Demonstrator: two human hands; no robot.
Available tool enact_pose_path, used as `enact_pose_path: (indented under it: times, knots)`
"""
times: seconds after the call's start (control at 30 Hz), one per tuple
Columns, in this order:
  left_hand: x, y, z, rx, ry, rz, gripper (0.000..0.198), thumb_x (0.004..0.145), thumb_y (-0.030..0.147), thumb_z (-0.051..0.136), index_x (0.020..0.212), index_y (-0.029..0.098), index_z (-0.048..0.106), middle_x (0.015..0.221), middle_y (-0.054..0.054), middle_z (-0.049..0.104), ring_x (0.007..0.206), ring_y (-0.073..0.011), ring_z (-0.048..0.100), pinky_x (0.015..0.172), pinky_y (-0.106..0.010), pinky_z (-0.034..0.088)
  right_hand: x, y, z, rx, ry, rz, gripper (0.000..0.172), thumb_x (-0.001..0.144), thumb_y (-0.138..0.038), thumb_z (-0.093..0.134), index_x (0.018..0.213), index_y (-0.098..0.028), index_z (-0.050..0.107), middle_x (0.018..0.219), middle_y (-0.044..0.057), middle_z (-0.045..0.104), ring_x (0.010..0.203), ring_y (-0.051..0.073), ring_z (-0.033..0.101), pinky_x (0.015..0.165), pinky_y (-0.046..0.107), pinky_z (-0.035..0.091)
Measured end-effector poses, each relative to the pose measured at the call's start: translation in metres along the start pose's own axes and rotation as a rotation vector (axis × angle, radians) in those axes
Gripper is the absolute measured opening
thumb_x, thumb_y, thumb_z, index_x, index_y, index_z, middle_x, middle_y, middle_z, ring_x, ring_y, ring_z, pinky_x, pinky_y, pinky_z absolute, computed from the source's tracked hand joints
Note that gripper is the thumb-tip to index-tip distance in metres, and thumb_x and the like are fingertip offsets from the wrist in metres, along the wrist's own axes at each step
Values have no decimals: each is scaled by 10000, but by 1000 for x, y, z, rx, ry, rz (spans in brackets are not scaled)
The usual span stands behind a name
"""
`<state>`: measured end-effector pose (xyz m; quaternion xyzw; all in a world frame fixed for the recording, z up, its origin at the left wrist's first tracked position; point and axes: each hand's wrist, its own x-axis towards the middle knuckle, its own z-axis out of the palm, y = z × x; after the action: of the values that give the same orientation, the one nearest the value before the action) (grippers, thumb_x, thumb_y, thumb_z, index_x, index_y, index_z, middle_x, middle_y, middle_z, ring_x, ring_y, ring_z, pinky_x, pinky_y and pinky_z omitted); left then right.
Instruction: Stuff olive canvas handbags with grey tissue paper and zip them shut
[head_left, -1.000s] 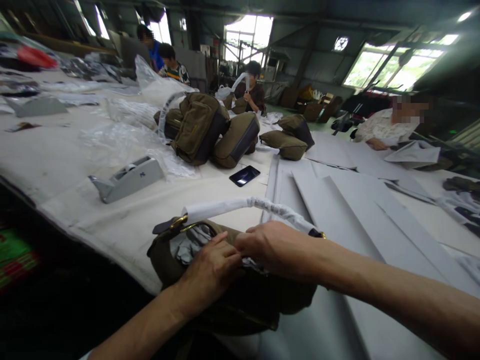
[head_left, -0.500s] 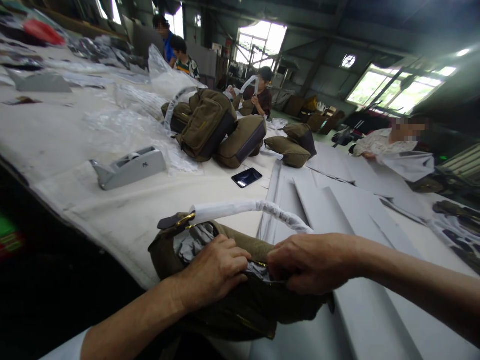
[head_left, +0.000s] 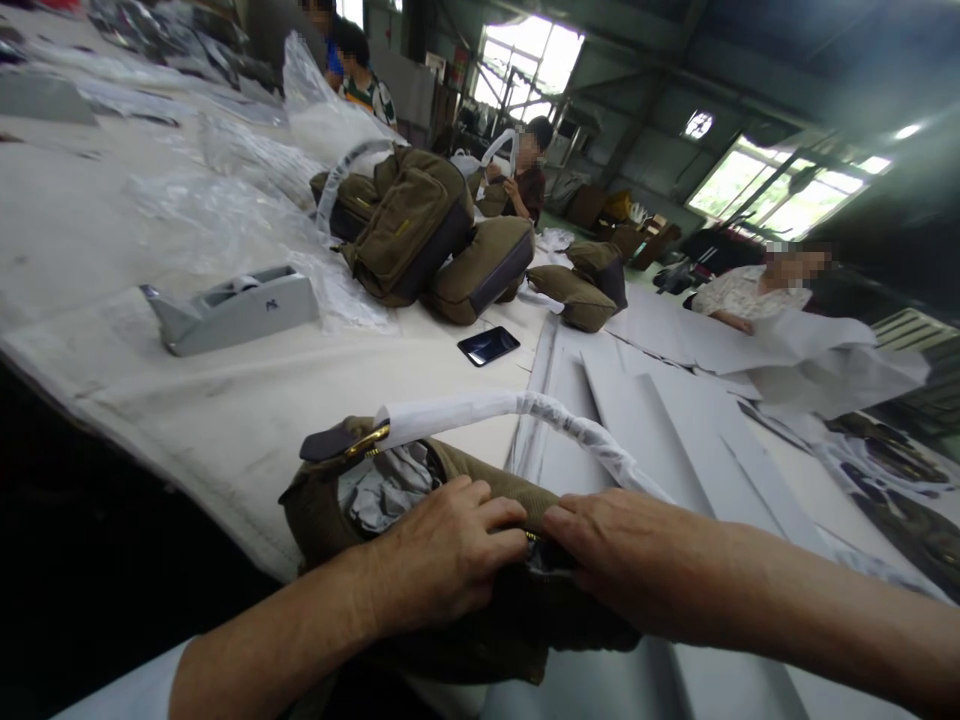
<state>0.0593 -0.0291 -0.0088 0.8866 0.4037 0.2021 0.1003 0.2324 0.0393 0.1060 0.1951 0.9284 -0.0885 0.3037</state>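
An olive-green fabric handbag lies at the table's near edge with its zip opening partly apart. Crumpled grey paper fills the left end of the opening. Its handle is wrapped in white and arches behind my hands. My left hand is closed over the opening's edge near the middle, fingers curled at the zip. Close beside it, my right hand grips the opening's edge farther right, its fingertips partly hidden inside. A brass-coloured ring joins the handle to a dark tab.
Beyond the bag are a grey tape dispenser, a phone and several stuffed olive bags. Clear plastic is heaped at left. Grey-white sheets lie at right. A person handles sheets; others work farther back.
My right hand has shifted slightly down along the opening, and its fingers now lie close to my left hand. The person at right has moved a pale sheet. The view has tilted slightly.
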Motion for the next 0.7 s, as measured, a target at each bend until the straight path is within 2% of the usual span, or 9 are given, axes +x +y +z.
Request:
enact_pose_path:
  times: [0.1,0.23,0.33,0.43,0.6,0.7]
  knots:
    - [1,-1,3,-20,14,-4,235,745,159,555,971,219,531,1136,-13,567,932,-215,504,790,-367,394,-2,-2,-3,25,4,21,136,741,-109,579,871,-149,572,801,43,619,681,172,597,556,277,328]
    - [3,-2,0,-62,23,5,220,731,153,569,944,202,539,1065,-33,572,936,-208,499,807,-361,389,-7,0,8,117,200,80,116,792,-82,501,819,-184,548,794,3,585,653,130,542,544,258,293]
    - [4,-3,-1,-78,51,41,171,758,268,620,892,187,553,1025,-34,575,911,-203,497,818,-361,390,-12,3,22,105,333,16,127,847,-90,471,790,-189,525,789,-1,554,667,124,488,561,246,297]
    - [6,-3,1,-22,113,86,145,847,323,554,897,190,585,1012,-50,579,864,-189,500,749,-328,405,-18,5,29,76,405,-47,150,861,-63,460,823,-191,527,840,6,528,682,115,453,551,235,290]
    - [10,-3,3,-80,104,70,165,902,215,459,774,159,547,859,-24,583,759,-142,496,649,-267,390,-25,10,22,83,316,-181,180,843,-21,476,876,-195,507,879,-1,532,719,118,445,579,247,311]
    - [12,-2,3,-87,108,47,160,894,198,468,743,160,500,821,-5,564,758,-139,493,645,-278,375,-24,8,23,61,278,-172,191,829,-5,470,840,-192,505,858,0,548,732,121,477,607,246,347]
